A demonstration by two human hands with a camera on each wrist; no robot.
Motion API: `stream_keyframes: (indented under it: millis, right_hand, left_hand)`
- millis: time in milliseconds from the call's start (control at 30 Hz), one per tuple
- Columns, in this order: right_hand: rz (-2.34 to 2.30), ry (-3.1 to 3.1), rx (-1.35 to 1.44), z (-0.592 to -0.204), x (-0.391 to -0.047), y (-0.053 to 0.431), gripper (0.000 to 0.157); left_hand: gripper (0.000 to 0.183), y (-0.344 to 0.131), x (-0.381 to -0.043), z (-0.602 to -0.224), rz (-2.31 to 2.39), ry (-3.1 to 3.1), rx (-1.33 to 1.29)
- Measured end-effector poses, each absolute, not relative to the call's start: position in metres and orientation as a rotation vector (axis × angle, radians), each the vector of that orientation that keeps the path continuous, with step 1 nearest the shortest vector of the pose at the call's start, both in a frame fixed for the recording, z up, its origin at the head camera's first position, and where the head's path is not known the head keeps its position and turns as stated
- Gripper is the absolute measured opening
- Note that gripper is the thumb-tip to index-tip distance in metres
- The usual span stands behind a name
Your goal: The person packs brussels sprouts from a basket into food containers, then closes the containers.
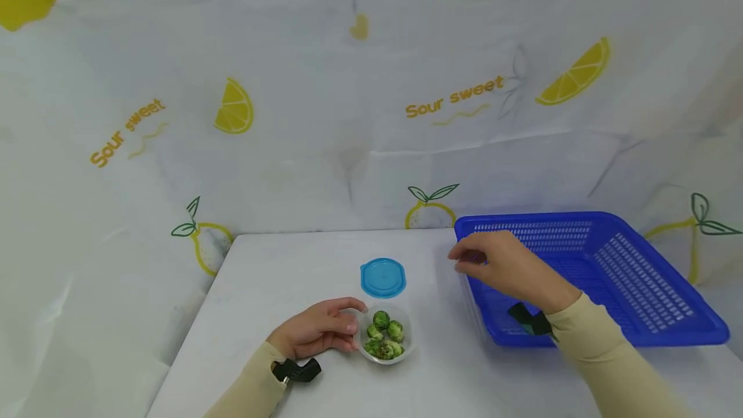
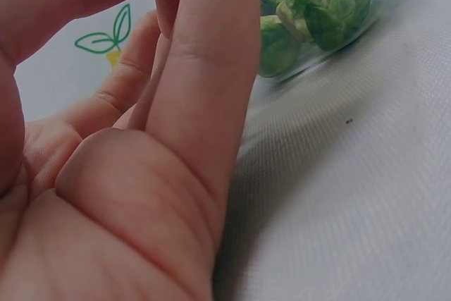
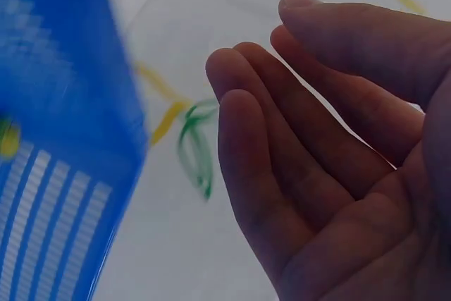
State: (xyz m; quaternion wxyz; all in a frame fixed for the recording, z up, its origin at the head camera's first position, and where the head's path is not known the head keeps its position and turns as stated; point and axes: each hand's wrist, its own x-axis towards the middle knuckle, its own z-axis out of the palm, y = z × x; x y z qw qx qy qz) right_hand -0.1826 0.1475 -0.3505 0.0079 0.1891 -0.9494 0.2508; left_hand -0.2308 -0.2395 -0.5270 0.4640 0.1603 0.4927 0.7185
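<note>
A small clear plastic tub stands on the white table, with several green Brussels sprouts inside. My left hand holds the tub at its left side, fingertips and thumb at the rim. Close up in the left wrist view, sprouts show through the tub wall just past a finger. Over the left part of the blue basket hovers my right hand, its fingers loosely bent. The right wrist view shows nothing between those fingers. Behind the tub lies a round blue lid, flat on the table.
The basket, with slotted sides, takes up the table's right side and reaches the back edge. A white lemon-print sheet hangs behind the table. Each wrist wears a black strap, such as the left strap.
</note>
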Motion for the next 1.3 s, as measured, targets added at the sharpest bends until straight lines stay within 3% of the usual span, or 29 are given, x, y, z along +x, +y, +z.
stream_keyframes:
  millis: [300,633,900,1300]
  right_hand:
    - [0.778,-3.133,0.511,-0.376,-0.233,0.212,0.025]
    - [0.778,-3.223,0.540,-0.410,-0.269,0.220,0.027]
    - [0.697,-3.265,0.472,-0.417,-0.276,0.219,0.035]
    - [0.702,-3.253,0.455,-0.425,-0.276,0.215,0.023]
  left_hand:
    - [0.041,-0.238,-0.230,-0.525,1.788,1.160,0.374]
    - [0.042,-0.239,-0.228,-0.525,1.795,1.137,0.384]
    - [0.041,-0.238,-0.229,-0.524,1.782,1.134,0.373]
    - [0.042,-0.238,-0.228,-0.524,1.795,1.132,0.387]
